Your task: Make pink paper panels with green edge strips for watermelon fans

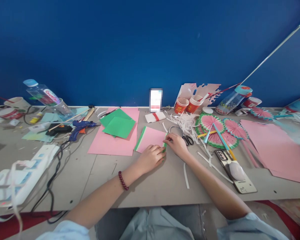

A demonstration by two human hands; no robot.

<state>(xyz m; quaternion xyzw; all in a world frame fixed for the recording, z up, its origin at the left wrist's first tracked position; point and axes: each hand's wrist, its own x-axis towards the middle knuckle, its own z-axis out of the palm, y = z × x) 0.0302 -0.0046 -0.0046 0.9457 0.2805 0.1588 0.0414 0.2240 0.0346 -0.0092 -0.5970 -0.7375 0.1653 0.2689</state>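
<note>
Blue wall [140, 43] behind grey desk [102, 186]. On the pink paper [151, 136], left hand [150, 160] rests, fingers together; right hand [177, 145] pinches its green edge [164, 145]

Green-edged sheet [152, 137]: matt paper, smooth; blue-capped bottle [46, 96]: glossy plastic.

There's just one camera here, worn on the person's head, looking forward and down along both forearms [96, 200] to the fingers [157, 154], which it sees from near. They sit slightly below the middle of its wide view; beyond them come the desk [150, 186] and blue wall [150, 50], and nearer than them the lap [156, 225].
</note>
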